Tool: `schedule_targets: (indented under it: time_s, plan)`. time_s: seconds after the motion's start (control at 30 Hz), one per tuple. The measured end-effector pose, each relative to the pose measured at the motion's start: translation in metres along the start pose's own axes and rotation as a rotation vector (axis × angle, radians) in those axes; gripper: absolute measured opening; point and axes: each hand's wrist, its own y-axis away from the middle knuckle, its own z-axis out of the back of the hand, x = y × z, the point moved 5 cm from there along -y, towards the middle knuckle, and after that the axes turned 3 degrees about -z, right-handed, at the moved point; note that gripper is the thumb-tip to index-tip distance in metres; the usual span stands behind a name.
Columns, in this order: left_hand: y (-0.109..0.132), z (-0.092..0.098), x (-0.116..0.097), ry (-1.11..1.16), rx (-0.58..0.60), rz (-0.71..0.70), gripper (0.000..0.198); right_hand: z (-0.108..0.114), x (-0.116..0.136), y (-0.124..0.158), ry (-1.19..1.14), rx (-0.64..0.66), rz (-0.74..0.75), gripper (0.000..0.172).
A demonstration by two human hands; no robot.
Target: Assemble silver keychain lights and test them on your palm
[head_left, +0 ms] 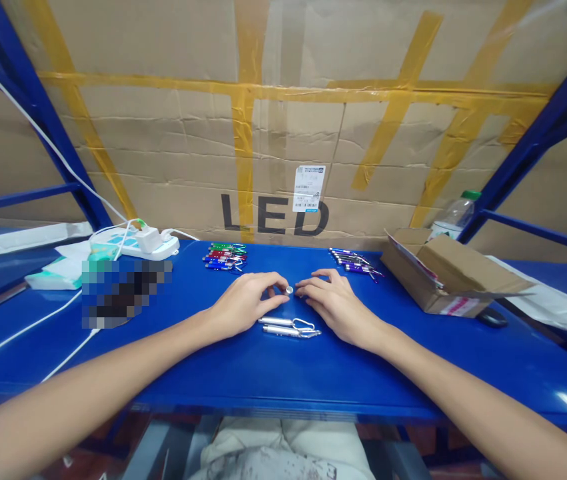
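My left hand [250,301] pinches a small round whitish piece [289,291] between thumb and fingertips; its exact kind is too small to make out. Just to the right of it, my right hand [339,303] hovers low over the table with fingers apart and nothing visible in them. Two silver penlight-like keychains [283,330] with carabiner clips lie side by side below my hands. Behind my left hand rests a group of green, red and blue keychains [224,256]. Dark and purple ones [356,261] lie beyond my right hand.
An open cardboard box [430,273] stands at the right, with a plastic bottle [456,215] behind it and a black object [492,318] beside it. A white power strip [150,245] and cables occupy the left. A large carton [188,147] walls off the back of the blue table [203,380].
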Motion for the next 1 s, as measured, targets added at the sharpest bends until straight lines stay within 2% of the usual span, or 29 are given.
schedule_targets:
  time_s: [0.23, 0.4, 0.5, 0.77, 1.0]
  plan:
    - [-0.001, 0.0, -0.001, 0.053, 0.013, 0.015, 0.014, 0.006, 0.007, -0.002, -0.061, 0.04, 0.055, 0.021]
    - [-0.001, 0.0, -0.001, 0.088, 0.01, 0.05, 0.016, 0.007, 0.001, -0.002, 0.007, 0.027, -0.035, 0.016]
    - [-0.001, 0.001, -0.002, 0.09, 0.008, 0.047, 0.016, 0.004, -0.006, -0.003, 0.059, 0.053, -0.083, 0.007]
    - [-0.001, 0.0, -0.002, 0.096, 0.021, 0.05, 0.018, -0.005, -0.016, -0.001, -0.021, 0.08, -0.15, 0.014]
    - [0.0, 0.0, -0.004, 0.117, 0.029, 0.051, 0.018, -0.003, -0.014, -0.001, 0.018, 0.076, -0.16, 0.018]
